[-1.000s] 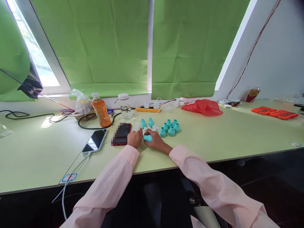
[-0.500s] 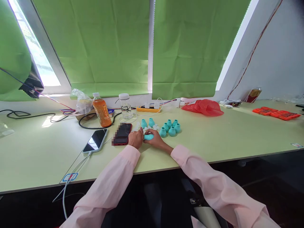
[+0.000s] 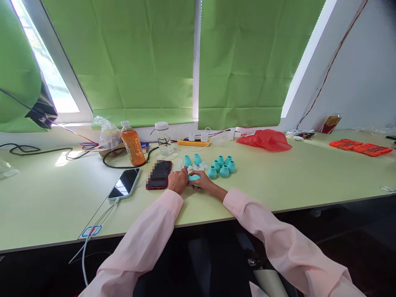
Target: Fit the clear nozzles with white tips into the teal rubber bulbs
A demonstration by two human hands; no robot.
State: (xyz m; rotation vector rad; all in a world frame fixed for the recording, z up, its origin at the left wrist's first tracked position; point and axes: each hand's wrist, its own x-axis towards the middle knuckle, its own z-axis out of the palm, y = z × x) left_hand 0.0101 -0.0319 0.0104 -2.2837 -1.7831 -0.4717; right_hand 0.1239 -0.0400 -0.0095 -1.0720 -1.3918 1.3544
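Note:
My right hand (image 3: 204, 182) is wrapped around a small turquoise bulb-shaped piece (image 3: 194, 178), which lies on its side just above the table. Against the left end of that piece my left hand (image 3: 177, 180) is closed, its fingertips pressed together; whatever they pinch there is hidden. Just beyond the hands lie small clear plastic parts (image 3: 202, 166). Behind these, two turquoise vase-like pieces (image 3: 197, 159) stand upright. To the right of my right hand is a cluster of several more turquoise pieces (image 3: 224, 170), mouths up.
Left of my hands lie a dark phone with a red edge (image 3: 160, 175) and a charging phone (image 3: 124, 183). Farther back stand an orange drink bottle (image 3: 133, 144), a clear jar (image 3: 163, 140) and a yellow power strip (image 3: 193, 142). A red plastic bag (image 3: 264, 140) lies at the back right.
The turquoise piece has turned slightly in my right hand, and the right fingers have shifted around it. Both hands stay in nearly the same place.

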